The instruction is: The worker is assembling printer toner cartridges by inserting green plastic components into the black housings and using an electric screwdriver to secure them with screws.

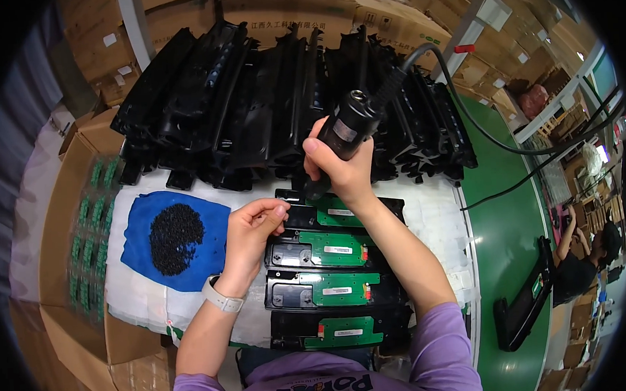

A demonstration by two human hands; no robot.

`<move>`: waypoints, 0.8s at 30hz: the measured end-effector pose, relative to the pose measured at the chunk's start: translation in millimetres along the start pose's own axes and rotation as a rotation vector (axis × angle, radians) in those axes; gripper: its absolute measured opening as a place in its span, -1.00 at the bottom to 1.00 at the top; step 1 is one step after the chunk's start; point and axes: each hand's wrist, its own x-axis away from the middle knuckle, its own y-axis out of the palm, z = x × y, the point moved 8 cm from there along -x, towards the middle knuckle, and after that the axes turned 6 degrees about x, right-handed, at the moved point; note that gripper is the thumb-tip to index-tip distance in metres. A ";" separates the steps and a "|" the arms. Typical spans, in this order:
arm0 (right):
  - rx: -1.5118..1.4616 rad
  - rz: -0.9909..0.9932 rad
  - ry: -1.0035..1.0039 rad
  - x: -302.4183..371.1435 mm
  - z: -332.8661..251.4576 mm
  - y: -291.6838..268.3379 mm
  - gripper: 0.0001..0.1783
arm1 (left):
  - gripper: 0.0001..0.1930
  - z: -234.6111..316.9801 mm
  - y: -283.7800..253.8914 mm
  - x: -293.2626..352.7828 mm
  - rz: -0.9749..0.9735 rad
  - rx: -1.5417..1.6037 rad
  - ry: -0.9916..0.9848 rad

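Observation:
My right hand point(350, 169) is wrapped round a black electric screwdriver point(346, 130), its tip end pointing down at the farthest of several black plastic housings point(283, 289) stacked in a column before me. A green circuit board point(336, 215) sits in that housing, and the nearer housings carry similar boards. My left hand point(253, 229) is beside the housing's left end, thumb and fingertips pinched together. Whatever is between them is too small to make out. Left of this hand, a heap of small black screws point(175, 236) lies on a blue cloth point(139, 234).
Black plastic parts point(247, 121) are piled across the far side. A cardboard box point(58, 276) at the left holds trays of green boards point(88, 247). The screwdriver's cable point(478, 129) arcs right. Another black housing point(524, 301) rests on a green surface point(501, 257); a person point(581, 260) is farther right.

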 end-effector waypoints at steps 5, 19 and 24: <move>0.048 0.040 0.038 -5.2 5.8 4.2 -0.80 | -0.84 -2.5 1.3 0.9 -0.013 0.095 -0.023; -0.152 -0.054 -0.060 20.9 -21.5 -13.9 -0.74 | -0.84 -8.9 11.9 5.7 -0.034 0.053 -0.056; -0.572 0.028 -0.210 48.1 -54.1 -53.6 -0.65 | -0.85 -3.8 37.8 16.9 -0.193 0.001 -0.049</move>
